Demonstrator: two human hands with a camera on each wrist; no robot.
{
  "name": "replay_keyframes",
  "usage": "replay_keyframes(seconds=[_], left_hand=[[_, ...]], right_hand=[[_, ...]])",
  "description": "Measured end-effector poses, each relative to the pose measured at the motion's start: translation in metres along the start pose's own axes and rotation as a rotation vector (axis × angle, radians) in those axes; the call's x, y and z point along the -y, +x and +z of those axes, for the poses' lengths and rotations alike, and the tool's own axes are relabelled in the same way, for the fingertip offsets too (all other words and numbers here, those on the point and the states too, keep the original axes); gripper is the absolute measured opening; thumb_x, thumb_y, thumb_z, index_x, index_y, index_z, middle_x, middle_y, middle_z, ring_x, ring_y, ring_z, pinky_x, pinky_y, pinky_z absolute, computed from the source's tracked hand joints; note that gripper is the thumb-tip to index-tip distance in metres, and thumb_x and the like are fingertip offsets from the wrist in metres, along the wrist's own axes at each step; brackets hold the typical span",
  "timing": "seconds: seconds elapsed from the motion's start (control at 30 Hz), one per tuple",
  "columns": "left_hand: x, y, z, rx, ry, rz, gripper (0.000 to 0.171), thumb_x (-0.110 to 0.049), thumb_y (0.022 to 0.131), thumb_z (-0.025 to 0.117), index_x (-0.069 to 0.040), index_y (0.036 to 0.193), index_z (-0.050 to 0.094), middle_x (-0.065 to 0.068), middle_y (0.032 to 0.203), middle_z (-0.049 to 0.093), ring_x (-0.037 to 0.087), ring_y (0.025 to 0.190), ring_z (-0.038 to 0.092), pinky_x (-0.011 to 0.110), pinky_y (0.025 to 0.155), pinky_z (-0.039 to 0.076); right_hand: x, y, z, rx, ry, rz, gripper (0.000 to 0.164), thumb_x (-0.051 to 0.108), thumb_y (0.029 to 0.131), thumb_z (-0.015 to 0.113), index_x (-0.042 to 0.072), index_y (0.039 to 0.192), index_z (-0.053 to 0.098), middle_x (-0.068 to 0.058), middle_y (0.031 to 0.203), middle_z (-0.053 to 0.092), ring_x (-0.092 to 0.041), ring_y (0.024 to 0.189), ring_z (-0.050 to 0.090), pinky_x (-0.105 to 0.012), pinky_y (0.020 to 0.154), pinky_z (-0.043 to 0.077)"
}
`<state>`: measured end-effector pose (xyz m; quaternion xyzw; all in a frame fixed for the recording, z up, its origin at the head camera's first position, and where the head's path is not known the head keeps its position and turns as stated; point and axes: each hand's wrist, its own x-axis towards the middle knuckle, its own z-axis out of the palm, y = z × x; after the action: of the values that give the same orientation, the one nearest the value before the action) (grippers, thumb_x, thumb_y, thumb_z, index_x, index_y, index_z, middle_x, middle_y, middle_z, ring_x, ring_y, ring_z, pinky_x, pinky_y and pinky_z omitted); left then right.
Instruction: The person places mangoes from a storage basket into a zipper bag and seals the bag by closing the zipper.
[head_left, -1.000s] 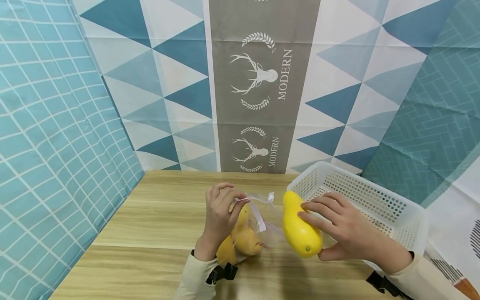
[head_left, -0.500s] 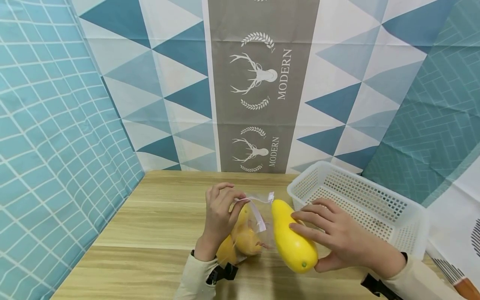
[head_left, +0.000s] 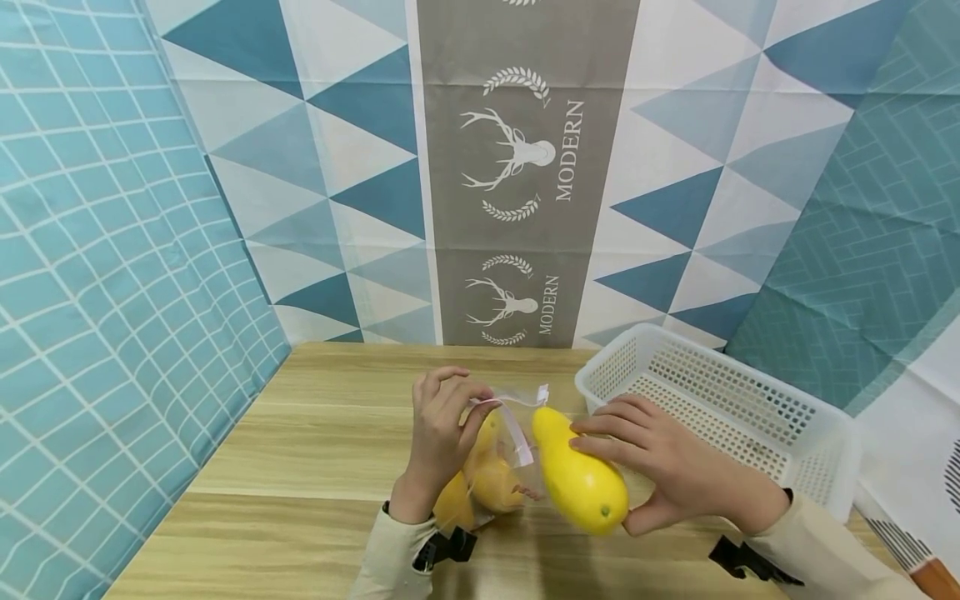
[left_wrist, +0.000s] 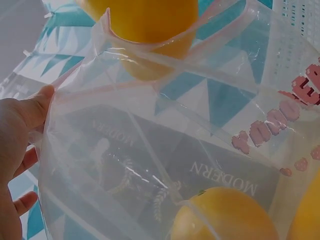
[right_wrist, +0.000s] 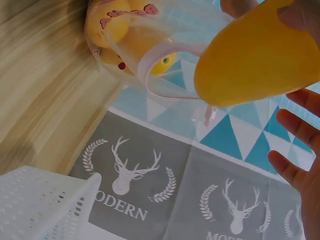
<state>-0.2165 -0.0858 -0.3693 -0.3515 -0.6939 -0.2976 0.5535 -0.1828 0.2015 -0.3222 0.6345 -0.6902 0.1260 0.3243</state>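
Observation:
My left hand pinches the edge of a clear zip bag with pink lettering and a pink zip strip. Inside, at the bottom of the bag, are several orange-yellow round fruits. A large yellow papaya-shaped fruit, narrow at one end with a green spot on the broad end, is gripped from its right side by my right hand. Its narrow end points toward the bag's mouth beside the zip's white end tab. In the left wrist view the fruit's lower part shows through the film at the opening.
A white perforated plastic basket stands right and behind my right hand. All of this is on a wood-grain table, with patterned cloth hanging at its back and a blue checked sheet along the left.
My right hand has carried the yellow fruit left and lower, toward the bag's mouth, away from in front of the basket. The left hand and bag have stayed nearly still.

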Motion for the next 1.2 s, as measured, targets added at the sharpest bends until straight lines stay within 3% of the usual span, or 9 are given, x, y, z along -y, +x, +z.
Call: replay_keyframes(seconds=[0.27, 0.43, 0.6, 0.87, 1.2], left_hand=[[0.000, -0.001, 0.002, 0.000, -0.001, 0.018, 0.026, -0.030, 0.099, 0.060, -0.008, 0.087, 0.065, 0.002, 0.082, 0.066, 0.033, 0.097, 0.059, 0.052, 0.084, 0.036], [-0.001, -0.001, 0.003, 0.010, -0.003, 0.022, 0.024, -0.029, 0.099, 0.060, -0.008, 0.087, 0.066, 0.001, 0.083, 0.066, 0.032, 0.098, 0.059, 0.051, 0.083, 0.036], [-0.002, 0.000, 0.004, 0.012, -0.004, 0.023, 0.025, -0.029, 0.099, 0.060, -0.009, 0.087, 0.066, 0.002, 0.085, 0.067, 0.032, 0.097, 0.059, 0.051, 0.083, 0.036], [-0.002, -0.001, 0.004, 0.027, -0.008, 0.019, 0.025, -0.029, 0.100, 0.060, -0.008, 0.087, 0.066, 0.001, 0.084, 0.066, 0.031, 0.099, 0.059, 0.051, 0.084, 0.036], [0.000, -0.001, 0.004, 0.023, 0.003, 0.023, 0.026, -0.030, 0.099, 0.059, -0.008, 0.086, 0.065, 0.002, 0.084, 0.066, 0.033, 0.097, 0.059, 0.051, 0.085, 0.037]], right_hand=[[-0.012, -0.004, 0.009, 0.035, 0.074, 0.085, 0.065, 0.050, 0.086, 0.062, 0.007, 0.134, 0.058, -0.006, 0.129, 0.061, -0.021, 0.111, 0.054, -0.038, 0.092, 0.040], [-0.019, -0.008, 0.017, 0.048, 0.105, 0.139, 0.078, 0.037, 0.068, 0.076, 0.006, 0.136, 0.055, -0.005, 0.132, 0.059, -0.021, 0.113, 0.053, -0.039, 0.091, 0.042], [-0.025, -0.008, 0.025, 0.076, 0.099, 0.228, 0.089, 0.029, 0.055, 0.081, 0.009, 0.137, 0.053, 0.000, 0.133, 0.058, -0.019, 0.113, 0.051, -0.042, 0.090, 0.044], [-0.029, -0.008, 0.035, 0.124, 0.028, 0.327, 0.082, 0.035, 0.059, 0.081, 0.014, 0.133, 0.055, 0.003, 0.129, 0.056, -0.019, 0.115, 0.048, -0.043, 0.094, 0.040], [-0.030, 0.001, 0.045, 0.096, -0.144, 0.306, 0.077, 0.041, 0.059, 0.079, 0.011, 0.127, 0.058, -0.003, 0.122, 0.059, -0.025, 0.108, 0.053, -0.047, 0.089, 0.042]])
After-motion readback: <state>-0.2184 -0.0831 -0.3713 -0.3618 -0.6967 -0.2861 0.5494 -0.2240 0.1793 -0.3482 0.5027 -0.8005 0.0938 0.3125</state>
